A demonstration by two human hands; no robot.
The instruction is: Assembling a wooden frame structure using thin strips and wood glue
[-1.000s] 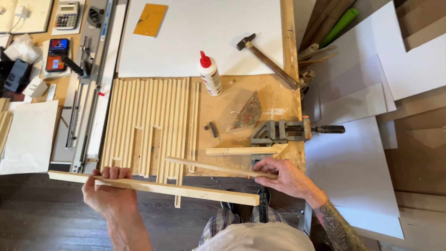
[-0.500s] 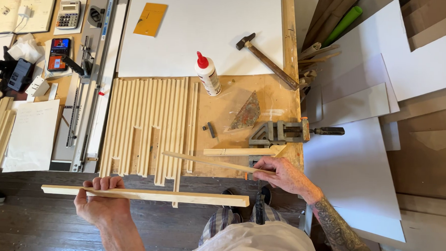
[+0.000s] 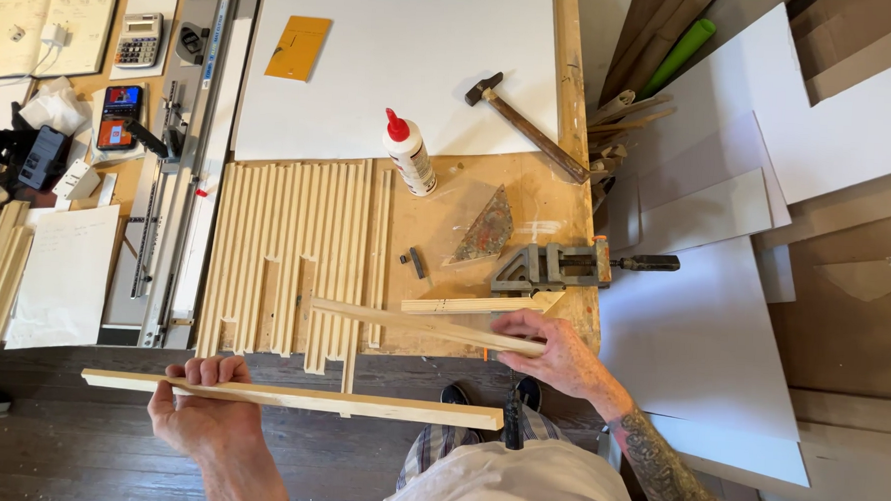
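My left hand (image 3: 203, 410) grips a long pale wooden strip (image 3: 359, 404), held level in front of the bench edge, over the dark floor. My right hand (image 3: 559, 352) holds the right end of a thinner wooden stick (image 3: 412, 324) that lies slanted across the bench's near edge. That stick crosses the lower ends of a row of several wooden slats (image 3: 291, 244) laid side by side on the workbench (image 3: 558, 200). A short wooden piece (image 3: 468, 305) lies just above my right hand.
A glue bottle (image 3: 410, 154), a hammer (image 3: 526, 129), a metal corner clamp (image 3: 555, 265) and a triangular scrap (image 3: 486, 230) sit on the bench. A white board (image 3: 404, 48) lies at the back. A calculator, phone and long metal ruler are at left. White panels (image 3: 697, 332) lean at right.
My left hand has drawn the long strip away from the bench edge, toward my body and out over the floor. My right hand has stayed on the thin stick.
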